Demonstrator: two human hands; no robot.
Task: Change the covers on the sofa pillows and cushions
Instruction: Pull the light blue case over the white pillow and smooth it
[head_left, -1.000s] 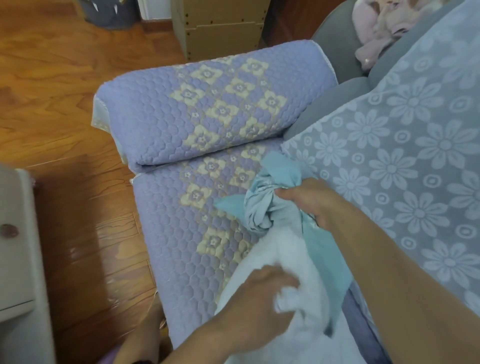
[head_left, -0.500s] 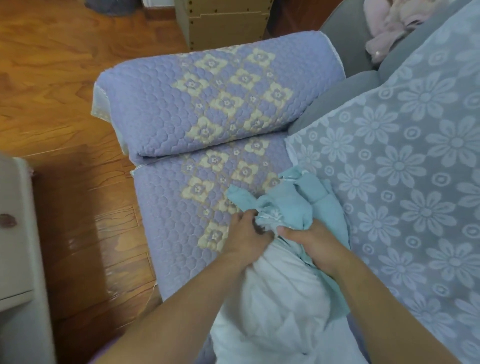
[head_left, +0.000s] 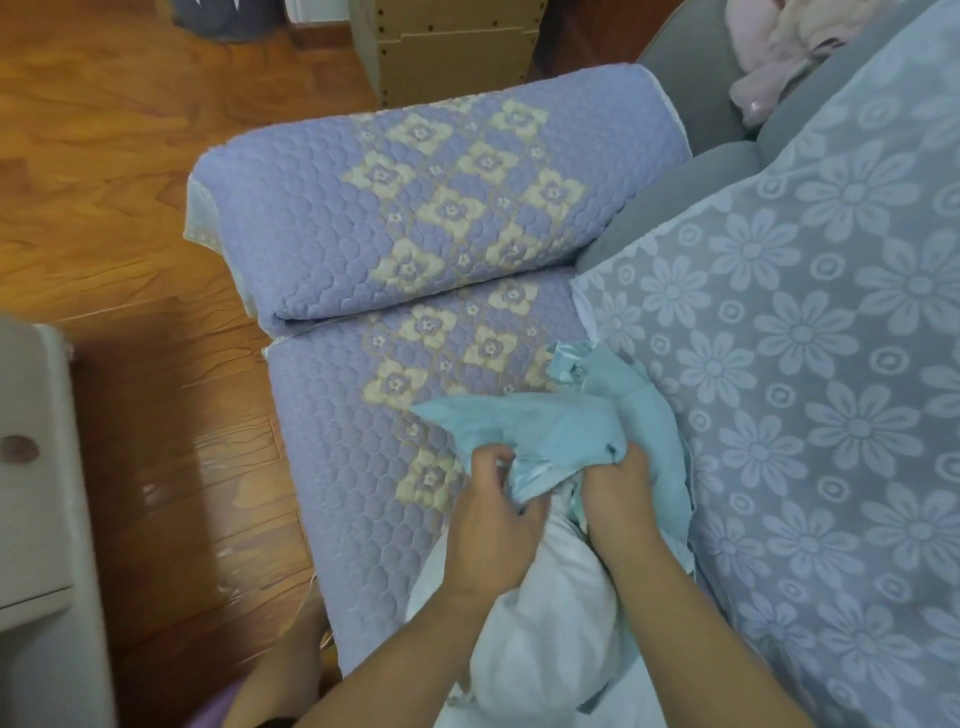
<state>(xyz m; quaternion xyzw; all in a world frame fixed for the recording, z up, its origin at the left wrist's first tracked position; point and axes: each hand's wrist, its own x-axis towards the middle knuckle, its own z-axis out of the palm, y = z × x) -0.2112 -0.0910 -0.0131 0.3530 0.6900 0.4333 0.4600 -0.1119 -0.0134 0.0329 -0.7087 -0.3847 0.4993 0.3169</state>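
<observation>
A white pillow insert (head_left: 545, 623) lies on the sofa seat in front of me. A light blue pillow cover (head_left: 561, 421) is bunched over its far end. My left hand (head_left: 493, 519) grips a fold of the blue cover at the left of the bunch. My right hand (head_left: 621, 504) grips the cover's edge just to the right, fingers curled into the cloth. Both hands sit close together at the pillow's far end.
The sofa seat (head_left: 353, 467) and armrest (head_left: 363, 208) wear a purple quilted cover with cream flowers. A pale blue flowered cushion (head_left: 805, 415) leans at the right. Pink cloth (head_left: 779, 52) lies at the back. Wood floor (head_left: 104, 182), a cardboard box (head_left: 452, 47) and grey furniture (head_left: 36, 519) stand left.
My left hand moved up from the pillow's middle to the blue cover beside my right hand. Both hands drew the cover nearer, and the bunch spread out flatter.
</observation>
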